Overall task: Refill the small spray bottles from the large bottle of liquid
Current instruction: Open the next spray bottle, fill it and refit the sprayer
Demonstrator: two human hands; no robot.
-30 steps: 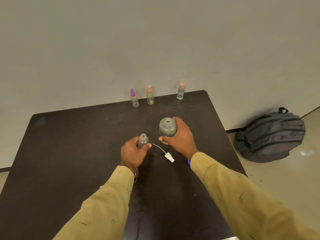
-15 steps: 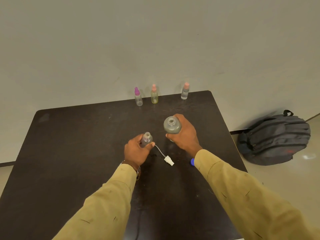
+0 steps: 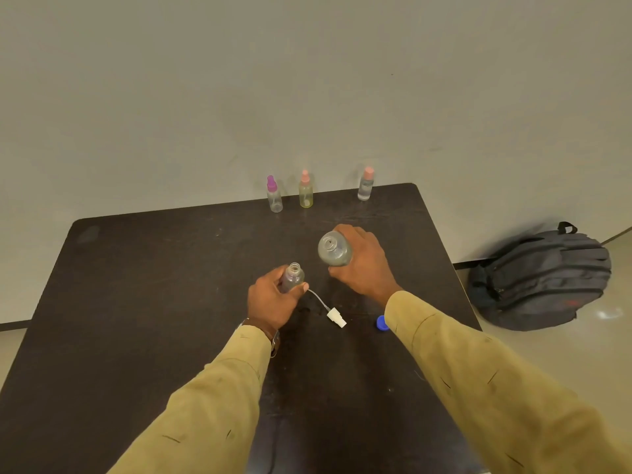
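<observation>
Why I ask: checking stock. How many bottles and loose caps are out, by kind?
Capped small spray bottles: 3
Open small spray bottle, held by left hand: 1
Large bottle, held by right hand: 1
Loose white spray head: 1
Blue cap: 1
Total: 7

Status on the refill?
Left hand grips uncapped small bottle. Right hand grips uncapped large bottle, no pour yet. Sprayer head lies on table.

The right hand (image 3: 362, 265) has brought the large bottle (image 3: 335, 249) slightly nearer the open small spray bottle (image 3: 293, 277) held by the left hand (image 3: 270, 302).
</observation>
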